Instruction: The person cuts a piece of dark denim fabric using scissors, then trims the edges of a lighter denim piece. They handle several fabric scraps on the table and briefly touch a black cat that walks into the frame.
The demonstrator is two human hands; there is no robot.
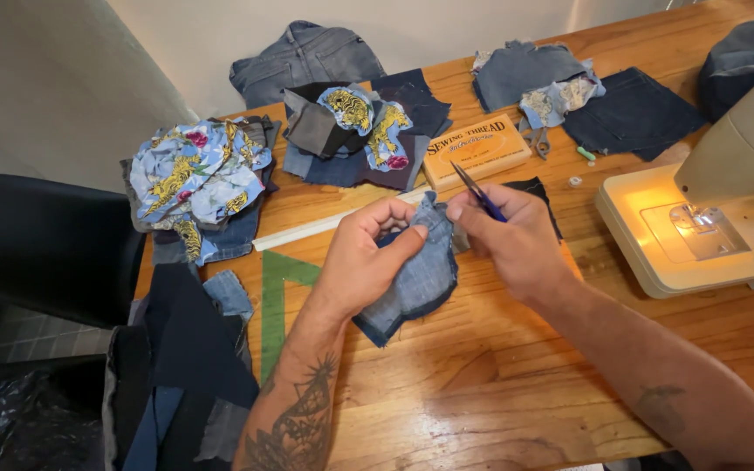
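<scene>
Table: I see a wooden table (499,366) with a plain pale wall behind it and a black chair (41,240) off its left edge.
Left side: dark cloth pieces (181,366) hang over the near left corner, and a pile of tiger-print scraps (194,179) sits further back.
Back edge: folded jeans (303,57) lie against the wall, with a mixed heap of denim and print patches (359,131) just in front.
Middle: a flat tan box (475,148) rests beside small scissors (536,139); a pale ruler (325,225) lies slantwise behind my hands.
Right side: a cream sewing machine (726,201) with its lamp lit takes the right edge; dark denim squares (634,113) lie behind it.
Left hand: my left hand (364,257) is closed on the denim piece (416,283), thumb pressing its upper edge, lifting it slightly off the wood.
Right hand: my right hand (508,240) pinches a thin blue-handled tool (479,194), its point tilted up and left, just above the denim's top edge.
Denim piece: it is at the table's centre, between both hands.
Open room: bare wood lies in front of my forearms, toward the near edge; the back is crowded.
</scene>
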